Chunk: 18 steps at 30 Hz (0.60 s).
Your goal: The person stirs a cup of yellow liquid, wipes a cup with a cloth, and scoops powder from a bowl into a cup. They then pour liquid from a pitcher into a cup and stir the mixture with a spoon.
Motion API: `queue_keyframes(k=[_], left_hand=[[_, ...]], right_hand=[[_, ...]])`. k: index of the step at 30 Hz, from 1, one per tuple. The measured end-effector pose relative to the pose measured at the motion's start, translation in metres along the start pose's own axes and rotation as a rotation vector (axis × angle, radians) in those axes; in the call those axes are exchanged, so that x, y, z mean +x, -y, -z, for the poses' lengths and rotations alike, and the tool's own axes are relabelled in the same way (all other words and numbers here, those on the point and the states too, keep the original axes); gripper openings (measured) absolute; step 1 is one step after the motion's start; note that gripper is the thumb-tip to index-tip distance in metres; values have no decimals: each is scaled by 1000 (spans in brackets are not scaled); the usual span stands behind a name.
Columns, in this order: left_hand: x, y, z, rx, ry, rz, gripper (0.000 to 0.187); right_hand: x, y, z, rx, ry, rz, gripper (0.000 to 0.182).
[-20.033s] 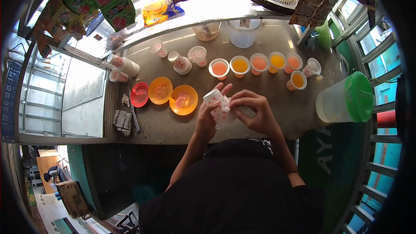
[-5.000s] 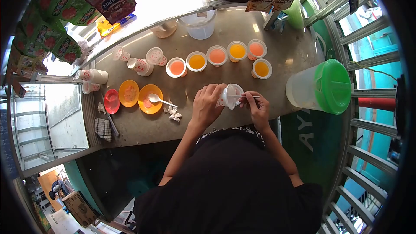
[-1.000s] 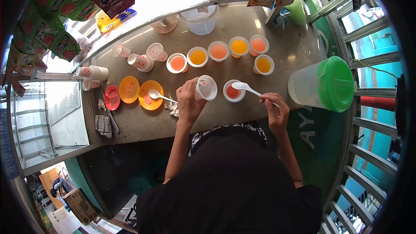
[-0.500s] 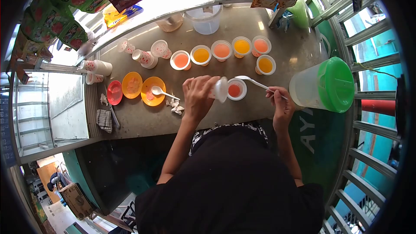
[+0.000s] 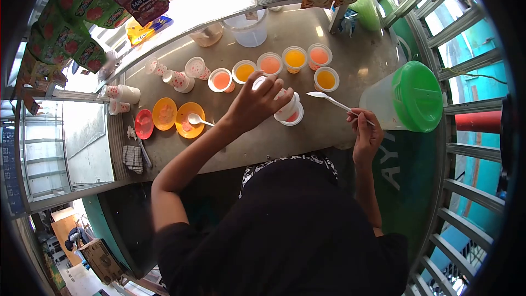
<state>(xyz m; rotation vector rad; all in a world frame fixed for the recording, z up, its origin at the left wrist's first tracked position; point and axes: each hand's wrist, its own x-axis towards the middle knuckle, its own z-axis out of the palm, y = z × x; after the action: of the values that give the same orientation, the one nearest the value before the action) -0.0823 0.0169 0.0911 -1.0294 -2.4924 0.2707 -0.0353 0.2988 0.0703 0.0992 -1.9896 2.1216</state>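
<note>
My left hand (image 5: pixel 262 100) is wrapped round a pale plastic cup (image 5: pixel 287 109), tipped over with its rim low above another cup. That lower cup (image 5: pixel 292 120) stands on the table with red-pink content, partly covered by the tipped one. Whether anything is flowing between them I cannot make out. To the right, my right hand (image 5: pixel 367 134) pinches the handle of a white plastic spoon (image 5: pixel 327 97), held in the air with its bowl pointing left. Beyond my hands stand several filled cups, among them an orange one (image 5: pixel 326 79) and a pink one (image 5: pixel 319 55).
A big green-lidded container (image 5: pixel 419 98) stands at the right. On the left lie a yellow plate (image 5: pixel 190 131) with a spoon (image 5: pixel 195 119), a second yellow plate (image 5: pixel 164 126) and a red plate (image 5: pixel 144 126). Stacked patterned cups (image 5: pixel 178 79) stand behind them; sachets (image 5: pixel 139 0) hang above.
My left hand has risen and turned, tipping its cup further over the red-pink cup. The spoon in my right hand has drawn slightly away from that cup. The whole view has shifted a little.
</note>
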Motion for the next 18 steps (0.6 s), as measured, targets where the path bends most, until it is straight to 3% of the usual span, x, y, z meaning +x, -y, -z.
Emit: queue_keyframes(k=[4,6,8,10,12,13,14,16,18], left_hand=[[7,-5,19,6,-59,22,38],[8,-16,6,-51,-59,13,37],[3,-25,-19,-32,74,-19,36],[2,-24,-21,-110,41,68,37],[-3,-20,-17,-444,-41,417,38],[-8,-18,-16,-515,-103,503,49],[-14,-20,-16,-508,-106,515,49],[-31,-28,-23,-1176,-197,797,55],[-49,-46,-21,-1326,-151,936,57]], right_hand=[[-1,-1,11,-5,-53,-11,21],[-3,-10,13,-6,-65,-26,22],[-6,-20,13,76,-111,-86,19],[-9,-19,12,85,-114,-98,19],[-14,-15,9,93,-123,-113,20],[-14,-12,7,177,-143,-140,21],[-12,-9,3,262,-157,-169,22],[-8,0,-10,300,-132,-198,22],[-5,3,-27,337,-105,-238,22]])
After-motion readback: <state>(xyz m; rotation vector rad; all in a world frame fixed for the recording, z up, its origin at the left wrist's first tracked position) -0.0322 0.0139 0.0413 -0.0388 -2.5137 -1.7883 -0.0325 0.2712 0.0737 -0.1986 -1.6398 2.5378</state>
